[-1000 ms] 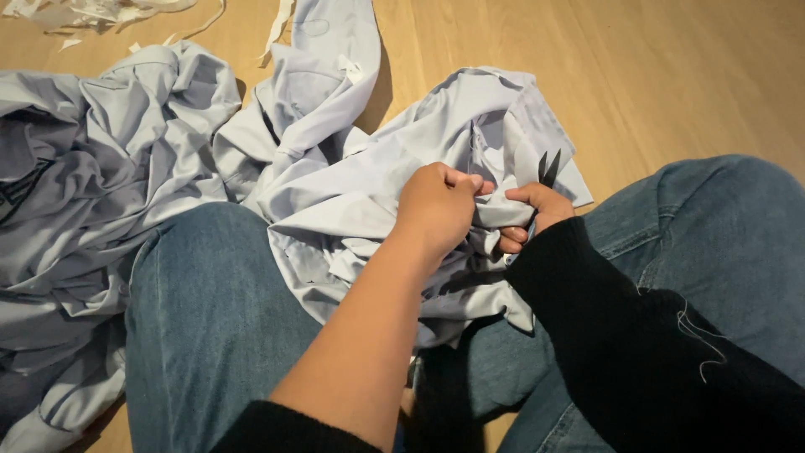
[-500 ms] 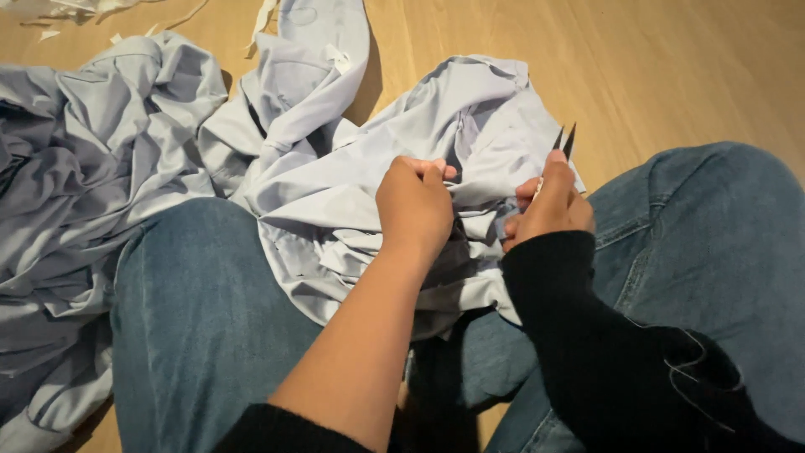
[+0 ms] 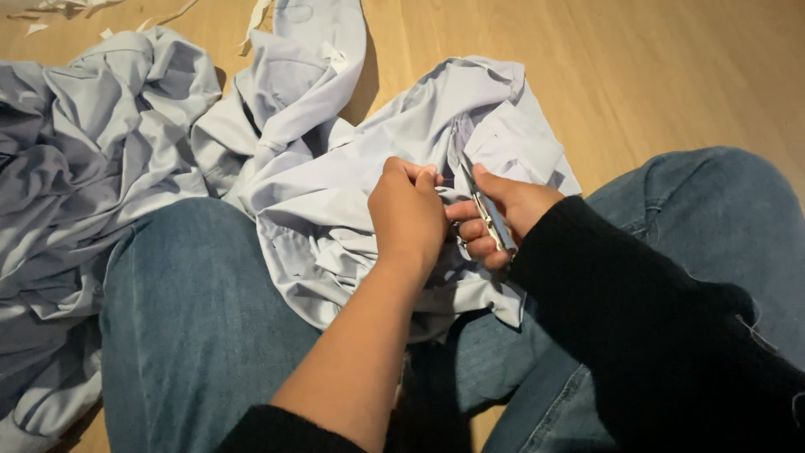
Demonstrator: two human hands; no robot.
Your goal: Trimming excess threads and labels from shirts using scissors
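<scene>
Step in hand: snipping at a fold of the light blue shirt (image 3: 335, 193) with small metal snips (image 3: 486, 210).
Doing it well: the fold wants to be kept taut and the blades kept shallow, so that, as I judge it, only thread or seam is caught.
Left hand (image 3: 408, 214): centre of the frame, fingers together, pinching a bunched fold.
Right hand (image 3: 503, 214): just right of centre, fingers clamped round the snips.
Snips: blades point toward the upper left, tips at the cloth just beside the left fingertips; whether they bite I cannot tell.
Shirt: spread over the lap in jeans (image 3: 193, 335) and onto the wooden floor (image 3: 671, 75).
Upper left: more grey-blue cloth (image 3: 75, 168) and pale scraps (image 3: 50, 10).
</scene>
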